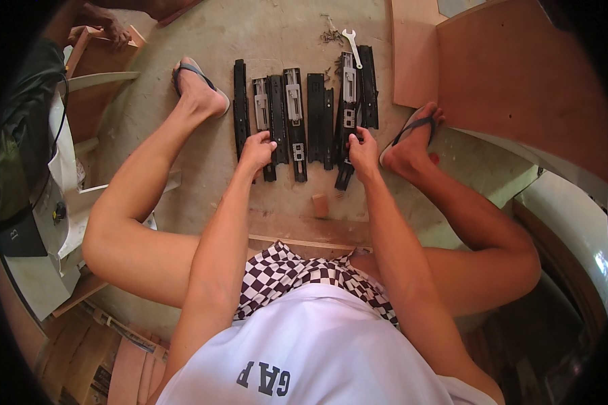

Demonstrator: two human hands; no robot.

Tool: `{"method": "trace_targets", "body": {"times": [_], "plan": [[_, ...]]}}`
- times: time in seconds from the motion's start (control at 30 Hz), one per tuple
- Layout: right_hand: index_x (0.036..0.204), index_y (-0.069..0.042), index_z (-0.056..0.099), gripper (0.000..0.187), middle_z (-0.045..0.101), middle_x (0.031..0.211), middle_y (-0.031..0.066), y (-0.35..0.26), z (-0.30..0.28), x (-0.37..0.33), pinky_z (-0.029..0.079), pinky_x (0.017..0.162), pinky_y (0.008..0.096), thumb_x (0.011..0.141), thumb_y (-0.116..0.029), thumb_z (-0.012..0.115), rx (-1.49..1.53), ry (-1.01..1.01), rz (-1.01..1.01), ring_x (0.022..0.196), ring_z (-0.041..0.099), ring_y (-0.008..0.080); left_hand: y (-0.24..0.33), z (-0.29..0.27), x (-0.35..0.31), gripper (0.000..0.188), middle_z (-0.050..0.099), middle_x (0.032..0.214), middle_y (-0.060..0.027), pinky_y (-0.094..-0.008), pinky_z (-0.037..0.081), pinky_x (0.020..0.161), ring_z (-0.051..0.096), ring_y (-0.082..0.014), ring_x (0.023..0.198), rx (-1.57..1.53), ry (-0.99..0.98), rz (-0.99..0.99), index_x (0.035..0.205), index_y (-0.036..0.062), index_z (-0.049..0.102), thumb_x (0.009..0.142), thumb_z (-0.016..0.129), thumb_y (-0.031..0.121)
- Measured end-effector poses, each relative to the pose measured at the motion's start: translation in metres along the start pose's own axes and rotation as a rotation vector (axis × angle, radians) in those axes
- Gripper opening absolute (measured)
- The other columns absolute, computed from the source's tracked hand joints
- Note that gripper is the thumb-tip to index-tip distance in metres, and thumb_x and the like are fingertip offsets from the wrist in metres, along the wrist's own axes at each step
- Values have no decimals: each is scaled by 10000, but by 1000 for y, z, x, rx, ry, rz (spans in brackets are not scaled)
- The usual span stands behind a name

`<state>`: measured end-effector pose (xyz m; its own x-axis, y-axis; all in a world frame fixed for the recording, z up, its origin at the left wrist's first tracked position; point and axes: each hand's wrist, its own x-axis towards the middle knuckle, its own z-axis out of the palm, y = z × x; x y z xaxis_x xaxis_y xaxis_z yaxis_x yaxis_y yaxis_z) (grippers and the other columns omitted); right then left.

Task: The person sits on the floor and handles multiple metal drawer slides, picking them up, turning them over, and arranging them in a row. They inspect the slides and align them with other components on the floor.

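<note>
Rails (316,108), black and slender, lie side by side on the floor (277,202) between the person's two sandalled feet (199,90), three of them bearing grey fittings (293,94). Left hand (258,151) rests over the lower part of the leftmost grey-fitted rail, its thumb reaching towards the plain black one beside it; whether that grip pinches anything, I cannot tell. Right hand (364,152) is at the lower half of the rightmost grey-fitted rail, thumb and forefinger close together at its edge, though whether its grip has closed on the rail cannot be told. A silver wrench (352,47) lies by the upper ends of the two rightmost rails, near scattered screws (331,34). Nearer the person sits a small reddish-brown block (320,206). Another person's hand (117,34) touches a wooden frame (98,55) at upper left.
</note>
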<state>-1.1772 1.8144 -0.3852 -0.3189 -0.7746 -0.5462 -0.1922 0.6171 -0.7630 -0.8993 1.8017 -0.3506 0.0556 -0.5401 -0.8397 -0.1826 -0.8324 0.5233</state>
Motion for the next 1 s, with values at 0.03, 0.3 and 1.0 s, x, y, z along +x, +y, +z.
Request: {"method": "trace_targets", "body": {"times": [0.03, 0.3, 1.0], "plan": [[1310, -32, 613, 330, 714, 920, 83, -2, -2, -2, 534, 723, 336, 993, -120, 628, -2, -10, 22, 786, 668, 163, -4, 2, 3, 358, 707, 1204, -37, -351, 528, 815, 652, -157, 1014, 22, 16, 19, 1374, 53, 615, 1017, 598, 69], [1214, -14, 606, 286, 697, 918, 82, 2, 0, -6, 529, 718, 346, 979, -160, 676, 8, 53, 242, 822, 648, 172, -32, 13, 29, 404, 731, 1233, -129, -350, 539, 907, 693, -232, 1088, 211, 172, 177, 1367, -23, 603, 972, 644, 55], [1221, -4, 663, 235, 661, 960, -33, -136, -19, -84, 462, 716, 247, 1013, -113, 647, 295, -367, -143, 826, 547, 55, 129, 38, -42, 666, 679, 1269, -154, -448, 552, 933, 690, -300, 1041, -513, -170, 453, 1353, 20, 565, 1051, 478, 608]]}}
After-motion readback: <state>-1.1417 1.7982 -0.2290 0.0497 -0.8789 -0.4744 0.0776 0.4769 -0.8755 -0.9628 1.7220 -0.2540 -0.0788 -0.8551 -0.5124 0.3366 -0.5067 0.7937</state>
